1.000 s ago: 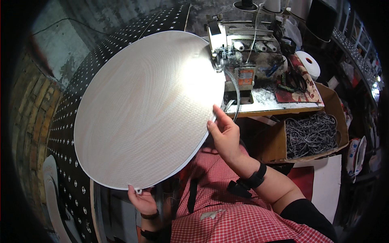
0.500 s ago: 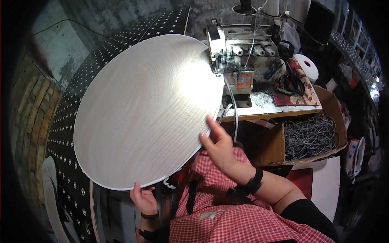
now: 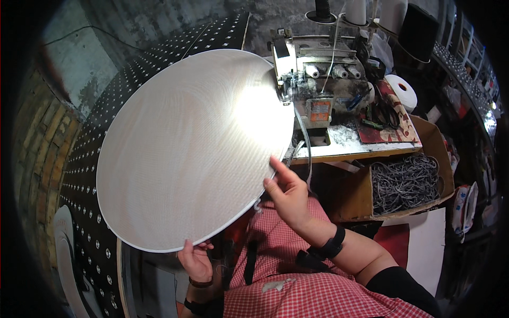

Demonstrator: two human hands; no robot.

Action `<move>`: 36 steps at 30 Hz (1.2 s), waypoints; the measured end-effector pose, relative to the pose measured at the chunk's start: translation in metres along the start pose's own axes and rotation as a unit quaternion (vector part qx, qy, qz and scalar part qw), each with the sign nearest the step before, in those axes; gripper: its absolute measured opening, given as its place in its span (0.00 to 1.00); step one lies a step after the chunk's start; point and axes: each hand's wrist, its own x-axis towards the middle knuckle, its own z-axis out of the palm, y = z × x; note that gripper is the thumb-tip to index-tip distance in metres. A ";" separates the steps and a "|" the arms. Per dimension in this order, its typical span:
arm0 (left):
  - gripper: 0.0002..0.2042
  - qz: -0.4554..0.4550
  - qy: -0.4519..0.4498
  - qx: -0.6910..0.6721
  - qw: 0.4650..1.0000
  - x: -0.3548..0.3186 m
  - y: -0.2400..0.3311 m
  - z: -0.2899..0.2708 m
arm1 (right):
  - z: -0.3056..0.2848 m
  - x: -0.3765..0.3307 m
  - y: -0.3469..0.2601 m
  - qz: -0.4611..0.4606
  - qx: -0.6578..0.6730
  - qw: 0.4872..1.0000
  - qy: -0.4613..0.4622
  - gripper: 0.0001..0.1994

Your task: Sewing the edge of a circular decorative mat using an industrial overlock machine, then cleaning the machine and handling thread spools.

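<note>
A large round piece of pale, fine-textured cloth with a white bound edge [image 3: 180,153] spreads out in front of me, its far right rim at an overlock sewing machine [image 3: 323,79]. My left hand [image 3: 196,263] pinches the near rim, thumb on top and fingers partly hidden beneath. At the lower right rim is my right hand [image 3: 290,199]; index finger and thumb are apart, their tips touching the edge, while the other fingers are partly hidden. A short curled white tail [image 3: 258,204] hangs from the rim beside the right thumb. The machine's lamp glares on the cloth.
Right of the machine, scissors [image 3: 391,114] lie on a red patterned mat beside a white roll [image 3: 401,93]. A cardboard box [image 3: 350,199] of tangled grey cord stands below. Black studded panels [image 3: 87,196] flank the left, and thread cones [image 3: 356,11] stand above.
The round cloth has turned counter-clockwise, carrying the curled tail along the rim up and right toward my right hand. My left hand sits slightly farther right. The machine appears slightly lower in view.
</note>
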 end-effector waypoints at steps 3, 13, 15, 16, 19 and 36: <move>0.08 0.008 0.084 -0.033 0.996 0.000 0.002 0.015 | 0.000 0.006 -0.009 0.015 -0.019 0.999 0.037 0.23; 0.08 -0.013 0.013 -0.026 0.999 -0.002 -0.010 0.005 | -0.001 0.012 -0.012 0.032 0.004 0.999 0.043 0.21; 0.08 -0.021 -0.021 0.001 1.000 -0.003 -0.011 0.009 | 0.002 0.003 -0.002 0.026 0.003 0.999 0.026 0.21; 0.08 -0.035 -0.022 0.025 0.999 -0.005 -0.011 0.014 | 0.003 0.000 0.001 0.020 0.003 1.000 0.007 0.21; 0.09 -0.053 -0.059 0.053 0.995 -0.005 -0.012 0.017 | -0.001 0.012 0.002 -0.006 -0.027 0.999 0.026 0.21; 0.11 -0.035 -0.004 -0.010 0.999 0.005 -0.018 0.029 | -0.003 0.011 -0.001 0.036 -0.053 0.998 -0.022 0.23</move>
